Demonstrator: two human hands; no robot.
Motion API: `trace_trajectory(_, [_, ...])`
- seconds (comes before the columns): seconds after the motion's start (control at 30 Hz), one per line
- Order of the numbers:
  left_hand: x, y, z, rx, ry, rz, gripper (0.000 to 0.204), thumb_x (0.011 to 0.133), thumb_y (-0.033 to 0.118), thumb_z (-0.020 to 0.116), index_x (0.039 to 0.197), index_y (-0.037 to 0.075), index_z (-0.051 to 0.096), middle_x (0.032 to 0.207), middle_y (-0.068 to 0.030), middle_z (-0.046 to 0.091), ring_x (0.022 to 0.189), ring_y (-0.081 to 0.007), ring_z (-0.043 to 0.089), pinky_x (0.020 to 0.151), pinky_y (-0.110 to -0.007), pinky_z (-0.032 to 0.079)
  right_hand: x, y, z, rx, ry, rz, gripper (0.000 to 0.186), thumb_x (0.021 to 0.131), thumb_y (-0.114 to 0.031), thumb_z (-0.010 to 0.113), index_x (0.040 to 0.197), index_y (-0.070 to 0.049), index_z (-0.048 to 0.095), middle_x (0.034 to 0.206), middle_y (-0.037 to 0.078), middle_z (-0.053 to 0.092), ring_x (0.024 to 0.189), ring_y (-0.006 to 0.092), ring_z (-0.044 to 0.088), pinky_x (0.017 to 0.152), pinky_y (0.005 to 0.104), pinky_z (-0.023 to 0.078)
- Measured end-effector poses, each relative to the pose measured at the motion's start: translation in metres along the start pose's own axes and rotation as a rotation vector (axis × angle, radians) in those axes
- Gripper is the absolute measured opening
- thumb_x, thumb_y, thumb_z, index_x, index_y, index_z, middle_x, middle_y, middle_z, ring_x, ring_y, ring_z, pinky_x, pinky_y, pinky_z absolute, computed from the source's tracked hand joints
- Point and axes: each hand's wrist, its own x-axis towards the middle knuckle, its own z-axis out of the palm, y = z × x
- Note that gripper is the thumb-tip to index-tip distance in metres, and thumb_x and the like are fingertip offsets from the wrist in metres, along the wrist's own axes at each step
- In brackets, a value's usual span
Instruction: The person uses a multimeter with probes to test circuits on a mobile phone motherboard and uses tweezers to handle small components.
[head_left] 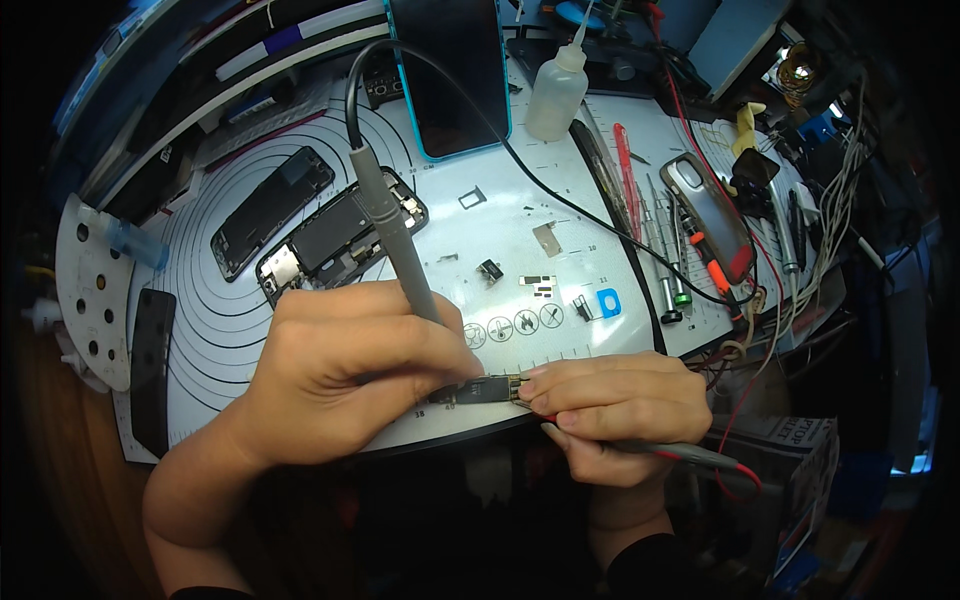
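Observation:
My left hand [345, 375] is closed around a grey pen-shaped test probe [385, 225] with a black lead; its fingertips come down at a small dark flat phone part [488, 389]. This part lies near the mat's front edge, between my hands, and has gold-coloured contacts at its right end. My right hand [620, 405] is closed, its fingertips at that end. A grey and red test probe [690, 455] with a red lead passes under its fingers. Both probe tips are hidden or too small to make out.
An opened phone [345, 235] and a loose screen [272, 212] lie on the white mat [400, 435]. Small phone parts, including a metal tray frame [471, 198], lie mid-mat. Behind stand a blue-framed phone [450, 80] and a squeeze bottle [557, 95]. Screwdrivers [660, 240] and wires crowd the right.

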Motion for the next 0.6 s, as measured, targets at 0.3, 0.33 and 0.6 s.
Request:
trace_trajectory(0.3, [-0.0002,-0.0019,0.0001,-0.005,0.004,0.014,0.021,0.084,-0.010,0.080,0.102,0.001,0.082,0.094,-0.0112,0.076,0.083,-0.0226,0.076,0.074,-0.031,0.058,0.0010,-0.0007,-0.0002,0.001,0.010,0.001,0.021,0.072,0.013,0.080,0.083,0.000,0.068,0.087,0.018,0.079,0.083,0.0354,0.083,0.075,0.0411,0.069])
trace_trajectory(0.33, [-0.0004,-0.0021,0.0002,-0.002,0.004,0.015,0.021,0.084,-0.010,0.080,0.102,0.001,0.082,0.094,-0.0112,0.077,0.083,-0.0226,0.076,0.074,-0.031,0.058,0.0011,-0.0007,-0.0002,-0.001,0.010,0.000,0.021,0.072,0.013,0.080,0.083,0.000,0.068,0.087,0.018,0.079,0.083,0.0354,0.083,0.075,0.0411,0.069])
trace_trajectory(0.6, [-0.0012,-0.0043,0.0014,-0.004,0.018,0.022,0.022,0.084,-0.010,0.080,0.101,0.002,0.082,0.093,-0.0109,0.077,0.081,-0.0214,0.076,0.072,-0.031,0.058,-0.0006,-0.0009,0.0017,0.002,0.020,0.012,0.021,0.072,0.014,0.080,0.082,0.000,0.068,0.086,0.018,0.079,0.083,0.0351,0.083,0.076,0.0416,0.069])
